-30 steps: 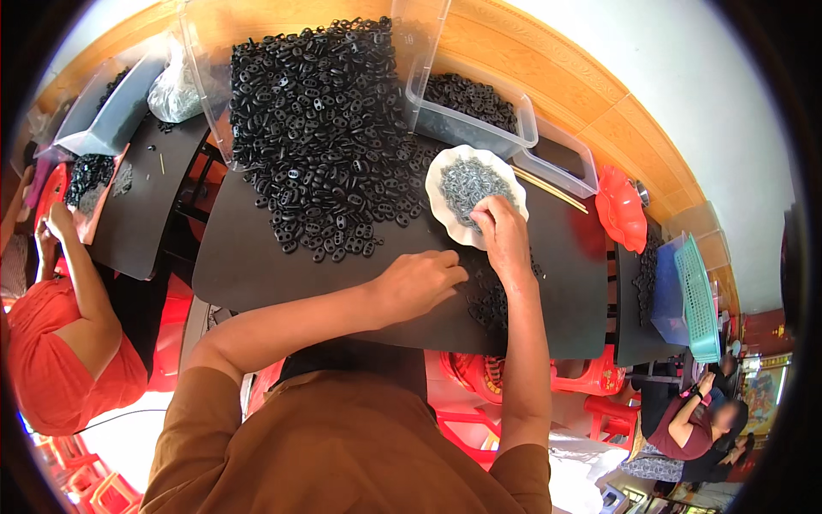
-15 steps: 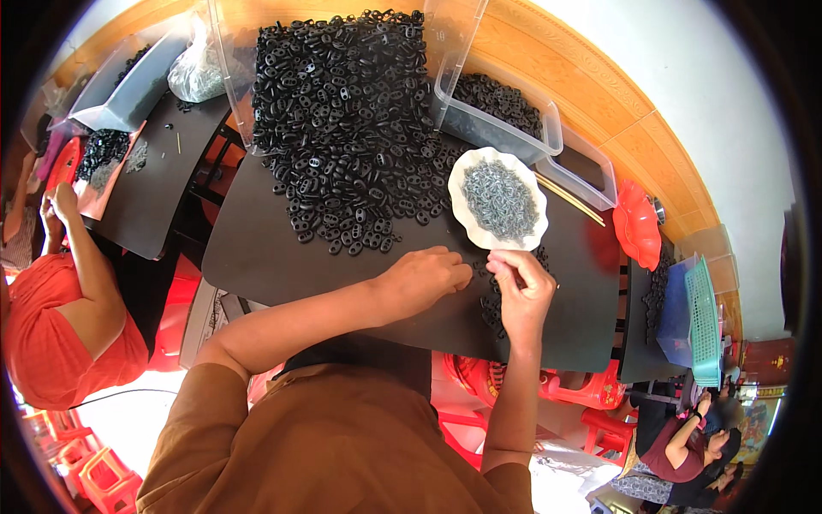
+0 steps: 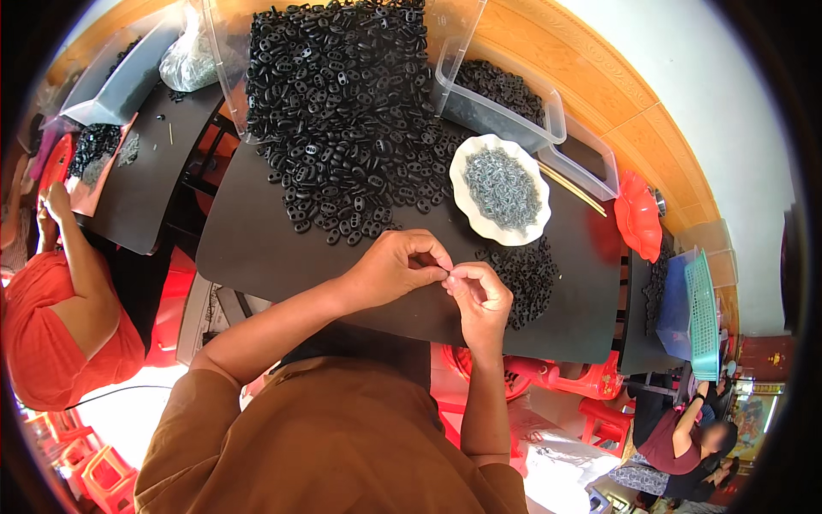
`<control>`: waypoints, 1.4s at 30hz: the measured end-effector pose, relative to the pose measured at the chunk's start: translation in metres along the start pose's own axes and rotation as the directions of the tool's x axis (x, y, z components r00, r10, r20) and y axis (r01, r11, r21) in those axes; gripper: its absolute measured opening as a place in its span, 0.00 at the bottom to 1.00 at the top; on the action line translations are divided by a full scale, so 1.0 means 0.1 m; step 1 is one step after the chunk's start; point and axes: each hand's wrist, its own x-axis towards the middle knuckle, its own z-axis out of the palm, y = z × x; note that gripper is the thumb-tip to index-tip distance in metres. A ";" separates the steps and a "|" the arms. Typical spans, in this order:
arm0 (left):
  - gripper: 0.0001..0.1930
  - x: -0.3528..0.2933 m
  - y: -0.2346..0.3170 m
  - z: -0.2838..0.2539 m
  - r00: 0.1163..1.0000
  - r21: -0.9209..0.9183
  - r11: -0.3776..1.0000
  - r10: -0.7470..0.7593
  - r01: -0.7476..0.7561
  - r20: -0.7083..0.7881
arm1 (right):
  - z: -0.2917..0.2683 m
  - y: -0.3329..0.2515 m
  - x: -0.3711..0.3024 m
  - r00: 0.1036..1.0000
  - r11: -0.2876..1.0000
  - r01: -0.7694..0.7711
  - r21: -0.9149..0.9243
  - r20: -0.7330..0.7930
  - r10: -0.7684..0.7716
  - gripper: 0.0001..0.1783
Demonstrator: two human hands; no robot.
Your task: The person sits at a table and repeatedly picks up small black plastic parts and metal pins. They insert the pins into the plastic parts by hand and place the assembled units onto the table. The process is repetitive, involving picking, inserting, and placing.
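Note:
My left hand [image 3: 390, 270] and my right hand [image 3: 481, 304] meet over the near part of the dark table [image 3: 257, 248]. Thumb and forefinger of each are pinched, and the fingertips touch. A tiny dark bit shows between them, too small to name. Beyond my left hand spreads a large heap of black oval plastic pieces with holes [image 3: 342, 128]. A white wavy-edged dish [image 3: 462, 201] holds many small shiny grey metal parts [image 3: 501, 188]. Just right of my right hand lies a pile of smaller black pieces [image 3: 527, 283].
Clear plastic bins [image 3: 497, 133] with black pieces stand behind the dish. Near them lie wooden chopsticks [image 3: 572, 188] and a red scalloped dish [image 3: 636, 216]. A co-worker in red [image 3: 68, 317] sits at a left table; another person [image 3: 676, 441] is far right.
My right hand has come away from the dish's near edge, leftward and nearer to me. My left hand has turned up to meet it, fingertips together. The smaller black pile is now more exposed.

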 end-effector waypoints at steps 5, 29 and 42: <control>0.08 -0.01 0.11 0.00 0.997 0.038 0.997 -0.072 0.073 -0.019 | -0.01 0.02 -0.01 0.999 0.998 -0.029 0.051 -0.014 0.030 0.04; 0.05 -0.01 -0.06 -0.01 0.976 -0.256 0.945 -0.178 0.206 0.129 | 0.03 -0.05 0.03 0.959 0.891 0.261 -0.370 -0.010 -0.285 0.08; 0.04 -0.06 0.11 0.01 0.993 0.103 0.988 -0.116 0.112 0.032 | 0.07 -0.02 -0.08 0.990 0.991 -0.083 -0.110 -0.121 0.069 0.04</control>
